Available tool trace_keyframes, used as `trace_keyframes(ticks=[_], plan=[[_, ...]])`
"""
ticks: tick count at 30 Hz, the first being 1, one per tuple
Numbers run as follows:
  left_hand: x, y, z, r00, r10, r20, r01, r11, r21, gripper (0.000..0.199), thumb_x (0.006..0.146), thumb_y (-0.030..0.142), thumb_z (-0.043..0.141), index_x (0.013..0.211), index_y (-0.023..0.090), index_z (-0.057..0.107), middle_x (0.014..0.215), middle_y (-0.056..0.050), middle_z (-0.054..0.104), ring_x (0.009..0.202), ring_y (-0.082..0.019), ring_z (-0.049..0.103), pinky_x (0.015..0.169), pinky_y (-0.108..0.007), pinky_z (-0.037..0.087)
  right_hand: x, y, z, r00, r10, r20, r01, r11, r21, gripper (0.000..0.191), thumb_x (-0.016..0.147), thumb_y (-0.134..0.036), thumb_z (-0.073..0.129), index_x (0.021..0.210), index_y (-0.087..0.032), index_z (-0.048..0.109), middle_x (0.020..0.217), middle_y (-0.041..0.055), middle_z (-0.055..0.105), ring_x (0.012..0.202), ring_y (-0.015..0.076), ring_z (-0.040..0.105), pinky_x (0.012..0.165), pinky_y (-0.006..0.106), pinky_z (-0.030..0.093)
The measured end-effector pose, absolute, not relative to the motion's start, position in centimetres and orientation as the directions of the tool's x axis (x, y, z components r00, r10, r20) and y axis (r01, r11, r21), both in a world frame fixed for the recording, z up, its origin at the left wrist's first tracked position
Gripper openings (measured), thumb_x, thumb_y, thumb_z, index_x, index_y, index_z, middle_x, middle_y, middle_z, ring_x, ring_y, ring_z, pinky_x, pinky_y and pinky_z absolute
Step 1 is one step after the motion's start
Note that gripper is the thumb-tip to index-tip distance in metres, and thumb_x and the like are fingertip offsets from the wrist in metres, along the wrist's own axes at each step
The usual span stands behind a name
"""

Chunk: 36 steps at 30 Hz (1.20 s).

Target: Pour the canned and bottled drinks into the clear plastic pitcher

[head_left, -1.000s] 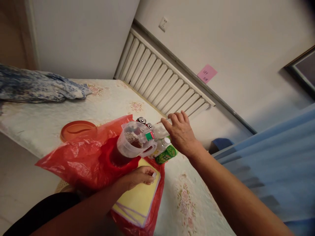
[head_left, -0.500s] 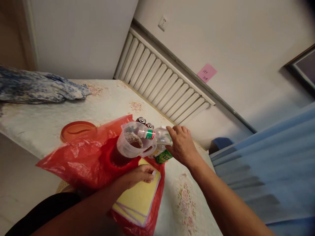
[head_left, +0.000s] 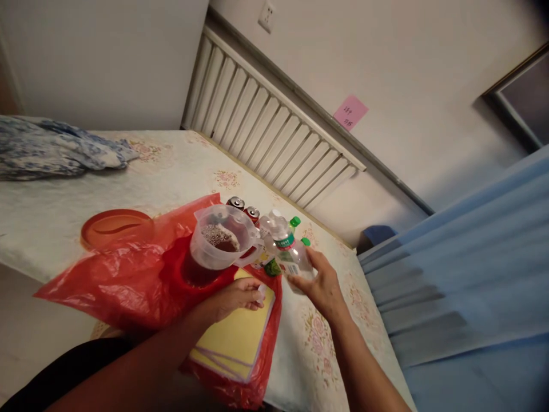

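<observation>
My right hand [head_left: 323, 286] grips a clear plastic bottle [head_left: 295, 257] with a green-and-white label, its neck tilted up and to the left, apart from the pitcher. A clear pitcher [head_left: 206, 252] of dark, foamy liquid stands on the red plastic bag [head_left: 128, 280], its handle facing the bottle. Over the yellow sheets [head_left: 235, 343], my left hand [head_left: 244, 296] is closed on a small white cap [head_left: 261, 293]. Behind the pitcher are two cans [head_left: 252, 214] and several bottles, some with green caps [head_left: 295, 221].
An orange-red lid [head_left: 115, 226] lies left of the pitcher on the flowered tablecloth [head_left: 180, 166]. Bunched blue-and-white cloth [head_left: 60, 149] rests at the far left. Behind the table is a white radiator [head_left: 266, 120]; a blue curtain [head_left: 463, 274] hangs at the right.
The bottle in my right hand has left the pitcher's mouth and moved right, turning from mouth-down to more upright. My left hand keeps its hold on the cap. The view has shifted slightly.
</observation>
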<state>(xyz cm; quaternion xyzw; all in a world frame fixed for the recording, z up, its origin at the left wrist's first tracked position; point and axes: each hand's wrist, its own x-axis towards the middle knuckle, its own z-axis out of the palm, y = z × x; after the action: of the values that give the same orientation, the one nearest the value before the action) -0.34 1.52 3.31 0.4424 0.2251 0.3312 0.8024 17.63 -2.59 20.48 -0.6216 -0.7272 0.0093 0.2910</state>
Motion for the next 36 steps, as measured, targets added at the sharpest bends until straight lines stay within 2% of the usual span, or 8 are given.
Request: trace_keyframes(ticks=[3, 7, 10, 12, 17, 26, 30, 36], plan=[[-0.1, 1.9, 2.7, 0.712, 0.701, -0.037, -0.344, 0.395, 0.852, 0.042, 0.072, 0.042, 0.077, 0.103, 0.017, 0.065, 0.1, -0.005, 0.066, 0.094, -0.02, 0.062, 0.089, -0.035, 0.046, 19.8, -5.3, 17.2, 0.063, 0.933, 0.353, 0.828, 0.149, -0.541, 0.062, 0.071, -0.033, 0.076, 0.13, -0.023, 0.058, 0.116, 0.0081, 0.066, 0.103, 0.0275, 0.064, 0.09, 0.045, 0.053], [0.1, 2.4, 1.9, 0.694, 0.719, -0.019, -0.345, 0.356, 0.868, 0.044, 0.071, 0.039, 0.078, 0.106, 0.016, 0.065, 0.095, -0.005, 0.066, 0.087, -0.018, 0.061, 0.083, -0.032, 0.047, 21.7, -8.8, 12.5, 0.201, 0.934, 0.296, 0.791, 0.024, -0.612, 0.06, 0.067, -0.033, 0.079, 0.124, -0.02, 0.064, 0.109, 0.0075, 0.069, 0.099, 0.0279, 0.066, 0.087, 0.044, 0.054], [0.3, 2.7, 1.8, 0.671, 0.741, 0.0, -0.349, 0.316, 0.882, 0.045, 0.07, 0.034, 0.077, 0.11, 0.017, 0.065, 0.096, -0.005, 0.067, 0.086, -0.018, 0.061, 0.079, -0.03, 0.047, 22.3, -10.6, 9.7, 0.301, 0.915, 0.268, 0.79, -0.082, -0.608, 0.06, 0.063, -0.028, 0.081, 0.121, -0.02, 0.066, 0.108, 0.0074, 0.069, 0.099, 0.0273, 0.065, 0.089, 0.042, 0.053], [0.3, 2.7, 2.1, 0.668, 0.744, 0.02, -0.363, 0.303, 0.881, 0.045, 0.07, 0.032, 0.076, 0.112, 0.018, 0.065, 0.099, -0.005, 0.068, 0.089, -0.019, 0.062, 0.08, -0.031, 0.047, 22.4, -11.2, 8.5, 0.306, 0.921, 0.241, 0.796, -0.108, -0.596, 0.061, 0.061, -0.026, 0.081, 0.121, -0.022, 0.067, 0.109, 0.0069, 0.068, 0.1, 0.0273, 0.065, 0.09, 0.041, 0.053], [0.3, 2.5, 3.6, 0.67, 0.739, 0.064, -0.389, 0.276, 0.879, 0.043, 0.07, 0.029, 0.076, 0.111, 0.019, 0.066, 0.11, -0.006, 0.071, 0.102, -0.023, 0.064, 0.091, -0.034, 0.046, 22.0, -11.1, 7.5, 0.262, 0.935, 0.24, 0.83, -0.091, -0.55, 0.059, 0.063, -0.024, 0.083, 0.119, -0.023, 0.067, 0.107, 0.0066, 0.067, 0.101, 0.0274, 0.063, 0.092, 0.042, 0.051], [0.5, 3.3, 2.8, 0.623, 0.763, 0.171, -0.323, 0.052, 0.945, 0.043, 0.076, 0.033, 0.073, 0.117, 0.021, 0.065, 0.107, -0.006, 0.071, 0.101, -0.023, 0.065, 0.089, -0.036, 0.049, 21.8, -10.6, 7.5, 0.23, 0.948, 0.218, 0.846, -0.084, -0.526, 0.064, 0.064, -0.024, 0.085, 0.124, -0.022, 0.066, 0.111, 0.0089, 0.065, 0.104, 0.0286, 0.061, 0.096, 0.043, 0.05], [0.3, 3.0, 3.8, 0.635, 0.745, 0.206, -0.314, 0.006, 0.949, 0.041, 0.075, 0.028, 0.071, 0.115, 0.022, 0.065, 0.108, -0.005, 0.071, 0.1, -0.022, 0.066, 0.088, -0.035, 0.051, 22.0, -10.7, 7.3, 0.223, 0.951, 0.213, 0.855, -0.086, -0.512, 0.064, 0.066, -0.028, 0.085, 0.126, -0.025, 0.065, 0.11, 0.0076, 0.064, 0.104, 0.0278, 0.061, 0.095, 0.043, 0.05], [0.0, 2.8, 4.7, 0.612, 0.751, 0.248, -0.278, -0.088, 0.956, 0.037, 0.074, 0.022, 0.067, 0.111, 0.021, 0.067, 0.113, -0.006, 0.069, 0.104, -0.022, 0.065, 0.093, -0.036, 0.051, 21.8, -10.6, 7.5, 0.194, 0.959, 0.208, 0.875, -0.073, -0.478, 0.064, 0.069, -0.034, 0.085, 0.128, -0.02, 0.064, 0.11, 0.0102, 0.064, 0.103, 0.0287, 0.06, 0.095, 0.044, 0.049]])
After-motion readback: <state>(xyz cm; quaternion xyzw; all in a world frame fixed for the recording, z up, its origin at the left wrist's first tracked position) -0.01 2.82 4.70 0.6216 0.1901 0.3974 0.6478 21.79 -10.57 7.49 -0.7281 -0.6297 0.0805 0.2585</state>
